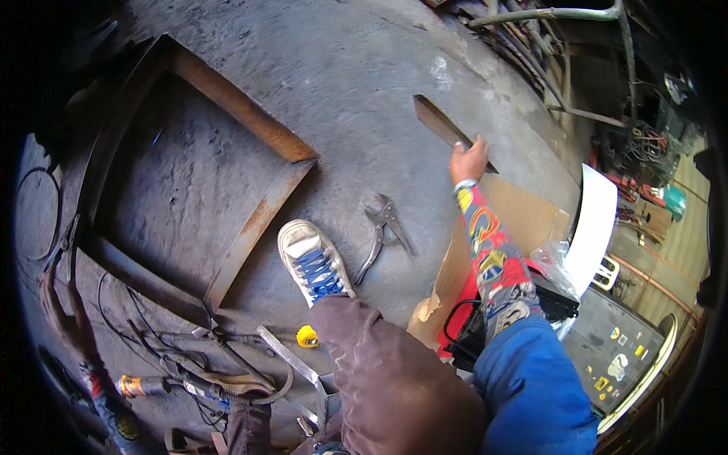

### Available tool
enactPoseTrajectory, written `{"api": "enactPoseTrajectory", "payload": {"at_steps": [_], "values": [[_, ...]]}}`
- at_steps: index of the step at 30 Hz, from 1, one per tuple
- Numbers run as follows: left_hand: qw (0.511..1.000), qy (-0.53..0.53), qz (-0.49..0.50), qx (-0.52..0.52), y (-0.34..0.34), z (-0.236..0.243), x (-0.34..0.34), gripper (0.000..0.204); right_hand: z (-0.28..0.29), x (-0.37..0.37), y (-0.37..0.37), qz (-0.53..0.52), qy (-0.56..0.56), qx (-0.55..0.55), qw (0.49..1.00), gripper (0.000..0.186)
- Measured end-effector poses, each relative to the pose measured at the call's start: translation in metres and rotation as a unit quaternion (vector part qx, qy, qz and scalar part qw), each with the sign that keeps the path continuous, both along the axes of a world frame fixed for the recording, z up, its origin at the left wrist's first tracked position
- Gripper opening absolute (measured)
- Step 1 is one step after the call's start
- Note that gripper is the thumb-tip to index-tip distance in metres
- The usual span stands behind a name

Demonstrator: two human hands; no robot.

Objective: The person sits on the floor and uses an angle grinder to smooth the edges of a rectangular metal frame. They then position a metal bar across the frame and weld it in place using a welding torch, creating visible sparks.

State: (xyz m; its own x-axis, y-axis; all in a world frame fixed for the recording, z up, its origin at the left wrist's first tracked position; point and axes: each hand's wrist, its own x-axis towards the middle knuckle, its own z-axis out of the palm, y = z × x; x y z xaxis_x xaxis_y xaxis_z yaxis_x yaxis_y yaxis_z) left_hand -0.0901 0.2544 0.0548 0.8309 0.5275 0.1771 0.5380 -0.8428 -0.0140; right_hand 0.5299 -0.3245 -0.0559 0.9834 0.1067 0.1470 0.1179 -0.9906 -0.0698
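My right hand, reaching out on the right, is closed on a short length of dark angle iron at its near end. At the far left, my left hand has its fingers around the handles of a pair of pliers, whose jaws are at the edge of a rusty four-sided angle-iron frame. That frame lies on the concrete floor. Between my hands, locking pliers rest on the floor beside my white shoe with blue laces.
A yellow tape measure sits near my leg. Cables and an orange-and-grey power tool lie at lower left. Right of me are cardboard, a white curved panel and a stickered grey case. Metal tubing is piled at upper right.
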Motion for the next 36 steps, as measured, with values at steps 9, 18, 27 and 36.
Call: {"api": "enactPoseTrajectory", "payload": {"at_steps": [9,18,27,36], "values": [[0.857,-0.203,0.298,-0.368,-0.195,0.014,-0.002,0.033,0.005,0.042,0.031,0.239,0.122,-0.287,0.92,0.03],[0.713,-0.213,0.35,-0.569,-0.301,0.033,0.095,0.02,0.186,-0.013,0.114,0.284,-0.136,0.082,0.946,0.035],[0.375,-0.13,0.21,-0.894,-0.359,0.022,0.149,0.045,0.139,-0.18,0.174,-0.049,0.385,0.458,0.8,0.028],[0.145,-0.363,0.504,-0.77,-0.386,-0.043,0.135,0.053,0.05,-0.272,0.177,-0.125,0.551,0.433,0.703,0.021]]}}
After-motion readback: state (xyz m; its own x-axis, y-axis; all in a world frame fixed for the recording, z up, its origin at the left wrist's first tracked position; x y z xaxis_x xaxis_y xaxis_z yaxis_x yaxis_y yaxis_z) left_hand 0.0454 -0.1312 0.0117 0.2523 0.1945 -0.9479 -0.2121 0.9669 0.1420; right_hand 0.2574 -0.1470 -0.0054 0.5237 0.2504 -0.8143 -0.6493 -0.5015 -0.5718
